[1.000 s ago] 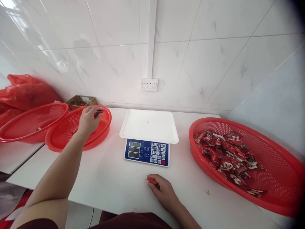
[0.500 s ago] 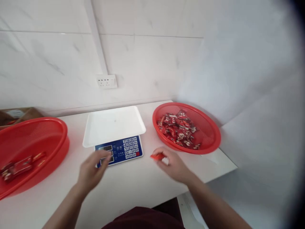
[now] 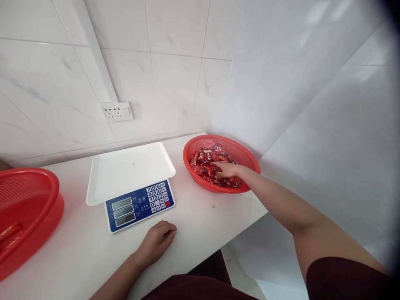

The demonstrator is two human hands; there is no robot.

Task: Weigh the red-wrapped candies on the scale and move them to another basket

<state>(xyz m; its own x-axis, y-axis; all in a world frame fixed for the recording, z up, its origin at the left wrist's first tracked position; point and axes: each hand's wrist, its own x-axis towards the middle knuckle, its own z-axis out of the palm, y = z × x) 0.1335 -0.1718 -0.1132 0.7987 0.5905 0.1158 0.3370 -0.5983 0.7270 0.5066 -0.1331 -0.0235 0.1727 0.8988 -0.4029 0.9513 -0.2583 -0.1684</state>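
My right hand reaches into a round red mesh basket at the table's far right corner. Its fingers are bent down among the red candy packets piled there, and what they pinch is hidden. My left hand rests on the white table just in front of a scale, fingers curled under, nothing showing in it. The scale has a white weighing tray, which is bare, and a blue keypad panel.
A second red mesh basket sits at the left edge with a few red packets in it. A small speck lies on the table near the right basket. A wall socket is mounted on the white tiles. The table ends just right of the basket.
My left hand left the left basket, crossed to the scale and came to rest on the table. My right hand, holding a red packet, rose from the table and reached into the right basket. The view swung right.
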